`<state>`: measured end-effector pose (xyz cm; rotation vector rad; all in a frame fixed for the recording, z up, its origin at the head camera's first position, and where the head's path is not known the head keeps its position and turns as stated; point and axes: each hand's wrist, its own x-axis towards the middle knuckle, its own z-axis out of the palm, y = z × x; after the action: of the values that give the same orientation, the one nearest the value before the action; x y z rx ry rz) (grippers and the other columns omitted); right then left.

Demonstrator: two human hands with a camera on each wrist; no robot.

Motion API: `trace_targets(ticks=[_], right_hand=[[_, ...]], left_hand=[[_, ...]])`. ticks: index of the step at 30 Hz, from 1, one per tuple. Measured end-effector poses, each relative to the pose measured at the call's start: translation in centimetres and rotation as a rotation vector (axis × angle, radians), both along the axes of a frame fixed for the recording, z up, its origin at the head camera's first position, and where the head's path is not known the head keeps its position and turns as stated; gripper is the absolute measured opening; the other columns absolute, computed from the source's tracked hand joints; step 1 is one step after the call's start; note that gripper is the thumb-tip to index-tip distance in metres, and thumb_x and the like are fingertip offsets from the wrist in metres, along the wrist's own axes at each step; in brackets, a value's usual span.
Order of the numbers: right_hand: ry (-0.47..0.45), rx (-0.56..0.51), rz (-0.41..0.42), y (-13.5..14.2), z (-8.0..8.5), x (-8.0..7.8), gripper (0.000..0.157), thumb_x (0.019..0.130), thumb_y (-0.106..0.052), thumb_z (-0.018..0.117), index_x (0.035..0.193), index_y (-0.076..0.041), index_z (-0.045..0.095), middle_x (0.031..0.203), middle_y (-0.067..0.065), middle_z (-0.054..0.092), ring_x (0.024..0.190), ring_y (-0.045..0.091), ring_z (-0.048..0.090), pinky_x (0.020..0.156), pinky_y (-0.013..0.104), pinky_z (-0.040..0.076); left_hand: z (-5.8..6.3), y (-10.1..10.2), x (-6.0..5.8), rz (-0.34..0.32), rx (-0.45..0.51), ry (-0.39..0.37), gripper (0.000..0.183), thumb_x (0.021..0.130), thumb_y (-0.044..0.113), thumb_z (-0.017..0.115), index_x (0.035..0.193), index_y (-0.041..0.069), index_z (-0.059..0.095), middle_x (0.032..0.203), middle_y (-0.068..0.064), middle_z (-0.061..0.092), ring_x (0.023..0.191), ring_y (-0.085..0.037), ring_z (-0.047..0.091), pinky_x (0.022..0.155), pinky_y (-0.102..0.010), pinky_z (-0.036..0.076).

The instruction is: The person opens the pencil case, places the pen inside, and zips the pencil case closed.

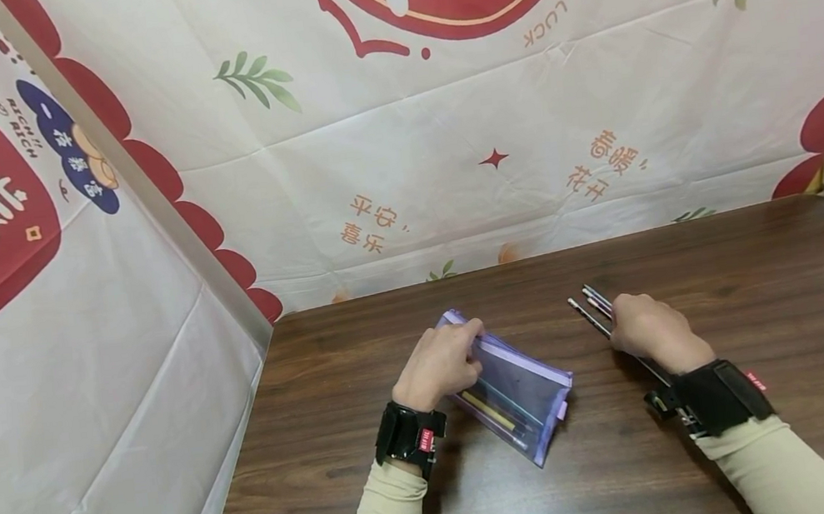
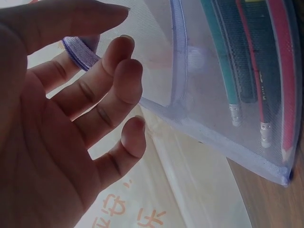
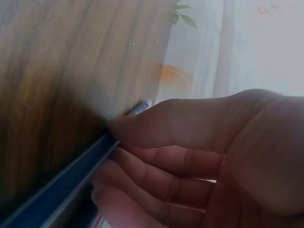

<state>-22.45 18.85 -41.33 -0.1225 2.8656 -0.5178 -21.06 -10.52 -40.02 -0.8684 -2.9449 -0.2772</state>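
Note:
A purple mesh pencil pouch (image 1: pixel 520 388) lies slanted near the middle of the table, with pencils showing through its see-through side. My left hand (image 1: pixel 442 363) grips the pouch's upper left end, fingers curled at its edge. Through the mesh in the left wrist view, a teal pencil (image 2: pixel 221 61) and a pink pencil (image 2: pixel 282 76) are visible. To the right of the pouch, my right hand (image 1: pixel 649 331) holds a few pencils (image 1: pixel 590 314) together, their ends sticking out past the fingers. In the right wrist view, thumb and fingers pinch a dark blue pencil (image 3: pixel 66 178).
The brown wooden table (image 1: pixel 314 468) runs back to a white printed cloth (image 1: pixel 441 178) hanging behind it. Another printed cloth (image 1: pixel 94 391) hangs along the left side. Each wrist wears a black strap, such as the right strap (image 1: pixel 724 396).

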Motion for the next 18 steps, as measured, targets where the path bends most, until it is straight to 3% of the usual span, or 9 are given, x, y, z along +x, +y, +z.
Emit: trace_targets(ticks=[6, 10, 18], right_hand=[[-0.007, -0.005, 0.001, -0.28, -0.50, -0.31, 0.016, 0.075, -0.015, 0.065, 0.066, -0.006, 0.054, 0.067, 0.011, 0.054, 0.059, 0.027, 0.049, 0.048, 0.040, 0.041], [0.016, -0.072, 0.024, -0.10, -0.62, -0.57, 0.019, 0.076, -0.019, 0.068, 0.065, -0.007, 0.057, 0.066, 0.008, 0.053, 0.058, 0.023, 0.049, 0.049, 0.036, 0.041], [-0.033, -0.456, 0.041, -0.13, 0.13, -0.67, 0.016, 0.085, -0.010, 0.059, 0.087, 0.006, 0.063, 0.076, 0.011, 0.064, 0.064, 0.017, 0.062, 0.057, 0.034, 0.057]], left_hand=[[-0.01, -0.02, 0.03, 0.000, -0.013, -0.004, 0.036, 0.076, 0.019, 0.071, 0.110, 0.017, 0.059, 0.070, 0.007, 0.056, 0.057, -0.007, 0.050, 0.047, -0.020, 0.038], [-0.01, 0.03, 0.00, 0.002, -0.029, -0.008, 0.038, 0.076, 0.024, 0.073, 0.110, 0.018, 0.059, 0.073, 0.007, 0.058, 0.062, -0.007, 0.051, 0.051, -0.021, 0.038], [0.01, 0.19, 0.02, 0.003, -0.025, -0.033, 0.040, 0.076, 0.024, 0.072, 0.113, 0.017, 0.058, 0.081, 0.003, 0.063, 0.066, -0.008, 0.052, 0.054, -0.022, 0.042]])
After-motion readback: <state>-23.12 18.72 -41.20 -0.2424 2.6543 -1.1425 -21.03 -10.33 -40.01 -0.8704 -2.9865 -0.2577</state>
